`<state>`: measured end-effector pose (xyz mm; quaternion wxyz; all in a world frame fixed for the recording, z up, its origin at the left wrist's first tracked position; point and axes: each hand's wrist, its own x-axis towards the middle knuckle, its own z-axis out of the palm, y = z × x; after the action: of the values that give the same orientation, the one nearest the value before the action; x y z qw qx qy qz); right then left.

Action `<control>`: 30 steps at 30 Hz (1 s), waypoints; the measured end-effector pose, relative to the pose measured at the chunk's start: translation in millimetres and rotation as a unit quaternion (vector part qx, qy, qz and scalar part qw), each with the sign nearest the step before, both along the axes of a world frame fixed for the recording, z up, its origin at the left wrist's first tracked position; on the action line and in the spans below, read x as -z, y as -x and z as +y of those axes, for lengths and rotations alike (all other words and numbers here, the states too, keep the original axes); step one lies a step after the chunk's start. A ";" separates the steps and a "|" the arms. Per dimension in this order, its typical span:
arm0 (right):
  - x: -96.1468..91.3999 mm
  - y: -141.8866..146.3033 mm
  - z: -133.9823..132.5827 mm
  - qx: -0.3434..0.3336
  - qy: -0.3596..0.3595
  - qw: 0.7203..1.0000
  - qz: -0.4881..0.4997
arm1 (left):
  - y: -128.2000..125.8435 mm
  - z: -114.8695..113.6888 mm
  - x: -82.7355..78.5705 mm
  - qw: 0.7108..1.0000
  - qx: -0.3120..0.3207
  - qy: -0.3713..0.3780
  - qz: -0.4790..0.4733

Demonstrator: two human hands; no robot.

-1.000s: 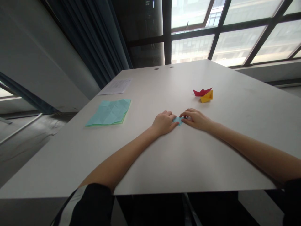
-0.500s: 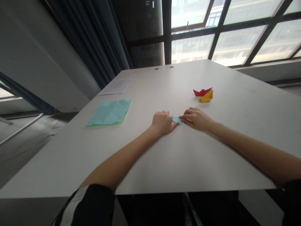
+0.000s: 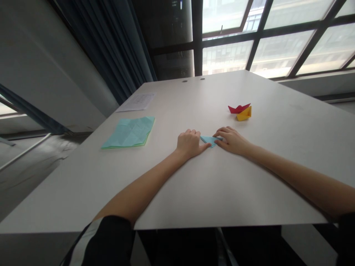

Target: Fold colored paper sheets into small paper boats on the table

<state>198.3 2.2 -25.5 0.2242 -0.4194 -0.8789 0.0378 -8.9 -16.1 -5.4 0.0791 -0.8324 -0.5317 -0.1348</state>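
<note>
A small folded piece of light blue paper (image 3: 209, 140) lies flat on the white table (image 3: 210, 184) between my two hands. My left hand (image 3: 190, 143) rests curled on its left side, thumb stretched along the paper's near edge and pressing it down. My right hand (image 3: 231, 140) comes in from the right with its fingers bent and its fingertips pinching the paper's right end. Most of the paper is hidden under the two hands.
A red paper boat (image 3: 237, 108) and a yellow one (image 3: 244, 113) sit together farther back on the right. A stack of creased light blue and green sheets (image 3: 129, 132) lies at the left, with a printed white sheet (image 3: 136, 101) behind it. Windows and a dark curtain stand beyond the table.
My left hand has slid slightly left, uncovering more of the blue paper. My right hand stays on the paper's right end.
</note>
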 end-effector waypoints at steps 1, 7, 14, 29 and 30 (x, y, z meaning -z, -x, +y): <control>0.0 0.5 -0.1 0.004 0.011 1.000 0.014 | -0.1 0.8 1.2 1.000 -0.007 0.011 -0.025; -3.5 5.2 -2.5 0.064 0.096 0.980 0.163 | -1.2 5.8 8.5 0.970 -0.010 0.022 -0.240; -11.7 18.4 -14.7 0.063 0.023 0.970 0.232 | -10.6 5.9 8.5 0.888 0.133 0.116 -0.425; -6.7 25.4 -15.2 -0.012 0.151 0.934 0.322 | -10.0 10.7 13.1 0.807 0.142 0.189 -0.541; -6.6 25.3 -15.0 -0.011 0.151 0.933 0.325 | -10.1 10.8 13.5 0.804 0.144 0.190 -0.544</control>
<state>173.0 -12.8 -18.9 0.4311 -0.4036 -0.7463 0.3070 1.2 -5.3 -18.8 -0.4034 -0.6880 -0.3762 -0.4717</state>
